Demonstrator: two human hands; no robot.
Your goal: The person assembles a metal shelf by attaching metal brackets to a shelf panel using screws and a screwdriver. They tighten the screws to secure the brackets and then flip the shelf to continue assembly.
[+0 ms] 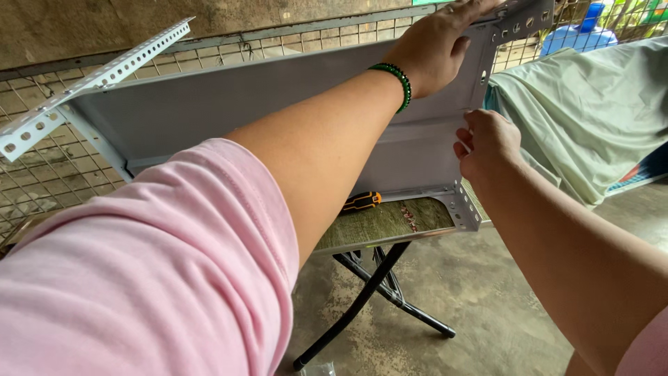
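The bench stood mid-frame, a worn top on black folding legs, over a bare concrete floor. A wire fence and a concrete wall closed the upper left. A grey metal shelf stood on edge on the bench, a perforated angle bar at its left end. My left hand lay over the shelf's upper right corner, fingers spread flat on it. My right hand sat at its right edge, fingers pinched shut on something too small to tell. A screwdriver lay behind my left arm. A pale green cloth hung at right.
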